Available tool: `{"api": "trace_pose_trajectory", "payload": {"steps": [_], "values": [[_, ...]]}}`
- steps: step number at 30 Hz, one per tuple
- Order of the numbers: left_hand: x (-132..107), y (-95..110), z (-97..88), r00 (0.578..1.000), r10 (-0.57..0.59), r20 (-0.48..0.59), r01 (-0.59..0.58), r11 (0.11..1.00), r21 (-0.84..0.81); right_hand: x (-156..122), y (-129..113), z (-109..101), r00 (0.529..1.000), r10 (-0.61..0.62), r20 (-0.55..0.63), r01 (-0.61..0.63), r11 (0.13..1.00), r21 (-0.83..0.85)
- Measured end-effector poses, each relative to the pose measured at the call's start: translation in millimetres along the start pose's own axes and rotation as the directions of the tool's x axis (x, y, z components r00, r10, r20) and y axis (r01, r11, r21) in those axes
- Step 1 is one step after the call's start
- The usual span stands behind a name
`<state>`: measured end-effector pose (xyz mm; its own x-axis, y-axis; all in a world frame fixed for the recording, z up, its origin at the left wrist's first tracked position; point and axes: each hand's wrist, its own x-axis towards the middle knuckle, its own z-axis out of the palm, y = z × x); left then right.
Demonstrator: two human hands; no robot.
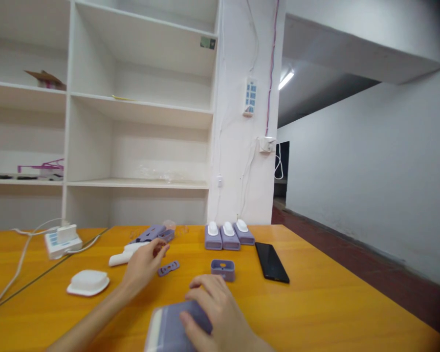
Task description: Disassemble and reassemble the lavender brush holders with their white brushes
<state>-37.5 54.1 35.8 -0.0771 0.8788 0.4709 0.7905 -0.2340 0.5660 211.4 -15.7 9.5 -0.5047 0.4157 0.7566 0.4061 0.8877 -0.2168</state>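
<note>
My right hand [220,310] grips a purple box with a pale end [176,325] at the table's front edge, thumb on its top and fingers over the far side. My left hand [144,264] reaches over the table with bent fingers, thumb and fingertips slightly apart, and I see nothing between them. Close to it lie a flat purple piece with holes [168,268], white rounded parts [121,257] and a group of purple parts [152,232], partly hidden by the hand. A small hollow purple case [223,270] stands beyond my right hand.
Three purple holders with white tops [228,237] stand at the table's back edge. A black phone [272,262] lies right of them. At left are a white domed piece [88,282] and a power strip [62,241] with cables. White shelves [139,183] rise behind the table.
</note>
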Motion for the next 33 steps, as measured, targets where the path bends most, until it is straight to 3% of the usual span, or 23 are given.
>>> {"api": "trace_pose_trajectory", "payload": {"steps": [3, 6, 8, 10, 12, 14, 16, 20, 23, 26, 33], "values": [[-29, 33, -0.8, 0.996, 0.089, 0.017, -0.084, 0.979, -0.186, 6, 0, -11, 0.965, 0.256, -0.049, -0.243, 0.951, 0.192], [-61, 76, 4.0, 0.978, 0.191, 0.078, -0.157, 0.935, -0.319, 10, 9, -11, 0.872, 0.489, 0.004, -0.427, 0.757, 0.495], [-78, 102, 5.2, 0.946, 0.299, 0.127, -0.22, 0.878, -0.425, 12, 13, -9, 0.808, 0.582, 0.09, -0.457, 0.524, 0.719], [-87, 118, 5.0, 0.914, 0.376, 0.15, -0.292, 0.869, -0.399, 14, 15, -8, 0.763, 0.631, 0.139, -0.418, 0.317, 0.852], [-88, 120, 4.9, 0.896, 0.414, 0.163, -0.344, 0.878, -0.333, 17, 14, -10, 0.735, 0.666, 0.126, -0.362, 0.227, 0.904], [-78, 107, 5.1, 0.899, 0.409, 0.153, -0.37, 0.9, -0.232, 19, 14, -14, 0.731, 0.678, 0.072, -0.329, 0.258, 0.908], [-62, 80, 3.9, 0.923, 0.37, 0.108, -0.362, 0.928, -0.091, 20, 18, -20, 0.758, 0.652, 0.023, -0.358, 0.386, 0.85], [-30, 9, -3.6, 0.952, 0.289, 0.098, -0.295, 0.954, 0.047, 12, 31, -24, 0.828, 0.56, -0.039, -0.449, 0.701, 0.554], [-20, -28, -5.2, 0.951, 0.254, 0.174, -0.279, 0.95, 0.138, 5, 35, -19, 0.834, 0.551, 0.015, -0.527, 0.79, 0.313], [-15, -37, 3.6, 0.93, 0.256, 0.265, -0.317, 0.922, 0.221, 1, 29, -17, 0.849, 0.522, 0.082, -0.528, 0.834, 0.16], [-7, -28, 37.9, 0.881, 0.218, 0.419, -0.407, 0.801, 0.44, 5, 15, -24, 0.904, 0.411, 0.114, -0.414, 0.91, -0.002]]}}
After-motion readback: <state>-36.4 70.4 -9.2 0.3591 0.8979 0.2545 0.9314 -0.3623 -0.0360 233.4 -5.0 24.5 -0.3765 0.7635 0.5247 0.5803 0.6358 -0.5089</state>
